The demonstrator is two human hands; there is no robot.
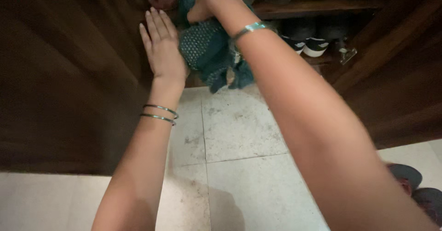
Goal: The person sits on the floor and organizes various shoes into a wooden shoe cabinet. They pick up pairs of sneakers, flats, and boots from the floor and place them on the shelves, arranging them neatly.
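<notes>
Both hands are working at the dark wooden cabinet [69,97]: the right hand [212,0] is clenching the top of a teal patterned cloth [207,51] that is hanging lengthwise downward, while the flat, released left hand [162,46] is pressing its left side.

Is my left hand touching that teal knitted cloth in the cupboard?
Touching. The head view shows the left hand flat against the side of the teal knitted cloth, with no gap between palm and fabric.
</notes>
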